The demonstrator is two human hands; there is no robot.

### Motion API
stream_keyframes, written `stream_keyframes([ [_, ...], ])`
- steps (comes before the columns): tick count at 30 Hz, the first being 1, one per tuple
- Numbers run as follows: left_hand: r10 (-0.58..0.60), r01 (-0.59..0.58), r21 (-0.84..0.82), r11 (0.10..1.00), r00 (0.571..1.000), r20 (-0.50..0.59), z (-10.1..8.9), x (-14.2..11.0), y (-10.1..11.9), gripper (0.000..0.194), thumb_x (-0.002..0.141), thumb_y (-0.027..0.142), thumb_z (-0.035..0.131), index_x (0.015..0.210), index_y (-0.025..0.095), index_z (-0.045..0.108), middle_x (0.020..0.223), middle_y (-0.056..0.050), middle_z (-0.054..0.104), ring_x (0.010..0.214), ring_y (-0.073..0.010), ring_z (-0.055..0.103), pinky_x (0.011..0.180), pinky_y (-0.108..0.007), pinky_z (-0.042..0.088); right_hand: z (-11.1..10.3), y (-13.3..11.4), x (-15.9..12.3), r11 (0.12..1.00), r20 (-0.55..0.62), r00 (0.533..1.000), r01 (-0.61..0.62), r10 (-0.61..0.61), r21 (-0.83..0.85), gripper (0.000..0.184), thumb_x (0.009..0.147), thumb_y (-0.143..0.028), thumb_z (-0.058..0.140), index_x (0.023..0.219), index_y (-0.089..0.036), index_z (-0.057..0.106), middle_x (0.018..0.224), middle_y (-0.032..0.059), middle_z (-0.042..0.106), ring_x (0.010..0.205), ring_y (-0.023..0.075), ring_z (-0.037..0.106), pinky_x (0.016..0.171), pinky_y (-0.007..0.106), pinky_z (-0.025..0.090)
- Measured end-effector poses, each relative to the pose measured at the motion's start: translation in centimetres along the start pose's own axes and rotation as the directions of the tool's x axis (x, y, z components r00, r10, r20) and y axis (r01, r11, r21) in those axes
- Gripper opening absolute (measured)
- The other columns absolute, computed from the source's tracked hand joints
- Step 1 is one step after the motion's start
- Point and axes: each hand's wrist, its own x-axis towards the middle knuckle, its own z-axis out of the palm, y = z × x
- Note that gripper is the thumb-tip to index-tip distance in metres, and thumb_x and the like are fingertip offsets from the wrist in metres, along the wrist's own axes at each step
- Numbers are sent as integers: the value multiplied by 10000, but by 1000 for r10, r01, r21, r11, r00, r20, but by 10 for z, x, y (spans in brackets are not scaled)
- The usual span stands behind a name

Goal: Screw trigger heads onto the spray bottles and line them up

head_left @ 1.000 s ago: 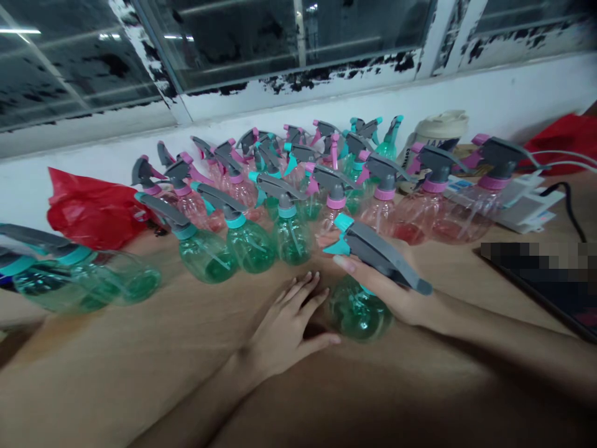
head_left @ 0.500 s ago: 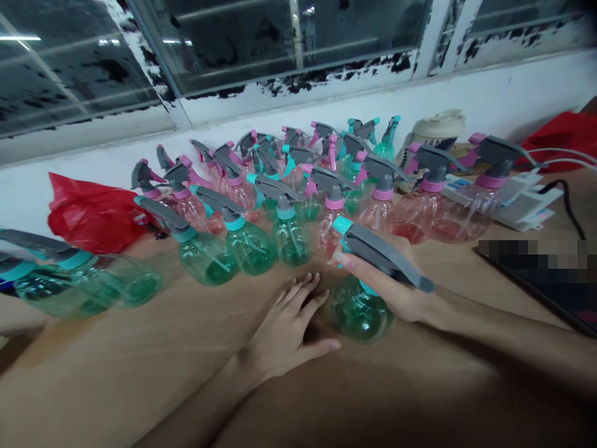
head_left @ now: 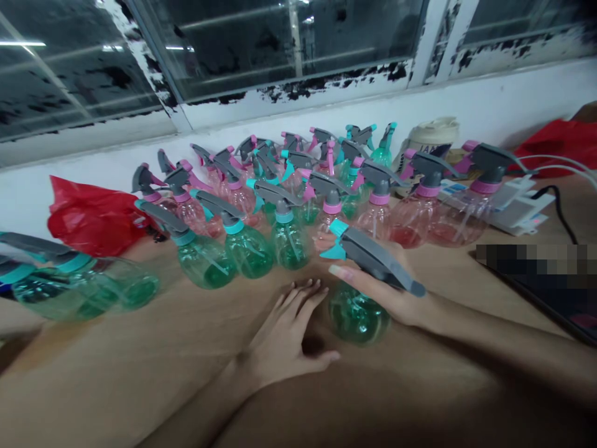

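My right hand (head_left: 396,289) is closed round the neck of a green spray bottle (head_left: 358,317) with a grey and turquoise trigger head. Its thumb lies along the near side, below the nozzle; the other fingers are mostly hidden behind the bottle. To the left, my left hand (head_left: 291,339) rests palm down on the table (head_left: 186,361), fingers spread, holding nothing. A small gap parts its thumb from the held bottle. Just beyond stand a green spray bottle (head_left: 290,244) with a turquoise collar and a pink one (head_left: 332,218) with a pink collar.
Several more pink and green spray bottles crowd toward the wall, with green ones (head_left: 135,289) at far left. Red plastic bags (head_left: 93,214) lie left and far right. A pale cup (head_left: 431,134), a white power strip (head_left: 517,205) with cables and a dark flat device (head_left: 536,292) are on the right.
My right thumb has slipped back and down from the turquoise trigger, which now shows fully and stands out from the head. My left hand has barely moved.
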Motion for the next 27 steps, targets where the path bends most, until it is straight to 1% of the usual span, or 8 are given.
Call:
stream_keyframes([
  [8,-34,29,-75,997,998,-54,1,-4,8,906,703,407,690,1421,209,175,1396,-145,408,1290,-346,363,1070,-564,234,1,1,-2,999,-30,999,28,-27,25,172,786,-375,648,865,-228,609,680,-31,562,600,130,533,558,285,447],
  [10,-80,68,-121,990,992,-99,2,-6,11,891,711,407,685,1419,234,172,1394,-133,406,1279,-349,375,1053,-567,269,3,2,-3,999,-37,999,23,-21,49,277,780,-377,654,1018,-243,604,756,-15,616,658,152,576,614,306,478],
  [12,-109,84,-172,981,984,-141,1,-7,14,865,726,416,676,1413,245,177,1385,-127,408,1272,-346,382,1031,-556,316,7,1,-3,996,-68,997,47,-42,72,467,775,-368,662,1210,-280,520,893,2,651,732,171,605,684,333,498],
  [14,-101,64,-207,976,979,-178,-3,-8,17,834,743,432,667,1402,237,194,1369,-129,417,1270,-340,382,1022,-537,344,13,-2,-3,995,-82,995,70,-64,77,543,771,-350,668,1272,-314,462,1034,14,636,776,179,611,709,348,504],
  [18,-94,36,-219,975,962,-258,-14,-18,22,783,753,497,661,1366,230,254,1311,-130,453,1208,-320,449,988,-495,405,36,-14,-2,991,-61,993,103,-97,91,540,766,-278,665,1261,-312,452,1219,39,555,945,217,599,720,356,514],
  [20,-133,66,-216,974,940,-313,-18,-29,22,722,770,519,642,1336,234,297,1259,-119,492,1154,-309,495,955,-478,438,52,-20,1,986,-41,992,127,-123,105,537,763,-237,657,1254,-297,449,1210,42,557,1002,226,581,724,348,515],
  [23,-224,155,-200,967,893,-390,-24,-53,20,621,796,525,614,1272,220,358,1179,-119,537,1086,-296,541,891,-454,486,80,-30,7,974,-9,985,174,-174,144,514,754,-219,665,1217,-276,450,1140,31,579,940,193,593,739,326,513],
  [27,-259,209,-163,964,869,-422,-37,-89,14,498,801,456,633,1194,243,415,1169,-94,557,1098,-287,540,884,-444,492,114,-41,19,947,82,949,291,-304,137,571,711,-323,725,1197,-245,436,1141,54,566,994,207,576,835,353,486],
])
